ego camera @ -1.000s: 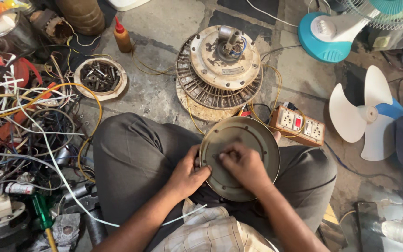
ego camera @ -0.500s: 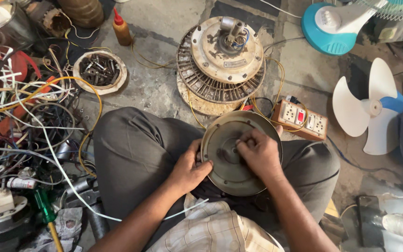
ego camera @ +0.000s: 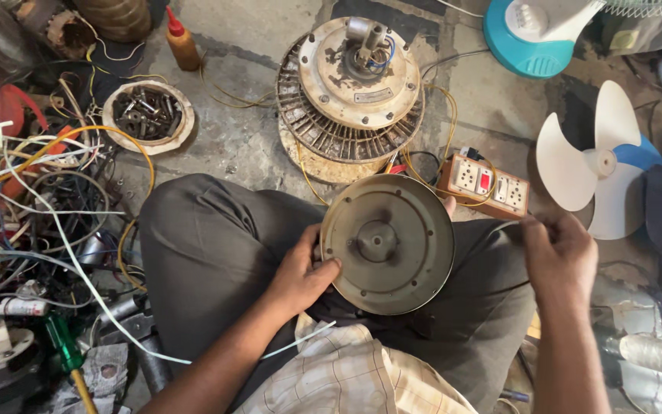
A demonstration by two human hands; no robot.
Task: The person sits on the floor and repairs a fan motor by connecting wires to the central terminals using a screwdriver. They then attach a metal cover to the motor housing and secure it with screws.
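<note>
The person sits cross-legged on a concrete floor [ego camera: 247, 146], with a round, dull metal cover plate [ego camera: 387, 243] resting on the lap between the knees. The left hand [ego camera: 300, 277] grips the plate's left rim, thumb on its face and fingers curled under the edge. The right hand [ego camera: 559, 257] is off the plate, held above the right knee with its fingertips drawn together; whether it pinches anything small cannot be told. Just beyond the plate on the floor lies a fan motor [ego camera: 352, 88] with a ribbed rim, and beside it an orange switch-and-socket box [ego camera: 484, 184]. A dish of screws [ego camera: 147, 115] stands near the left knee, next to a tangle of wires [ego camera: 32, 192]. A white fan blade [ego camera: 595, 165] lies to the right.
</note>
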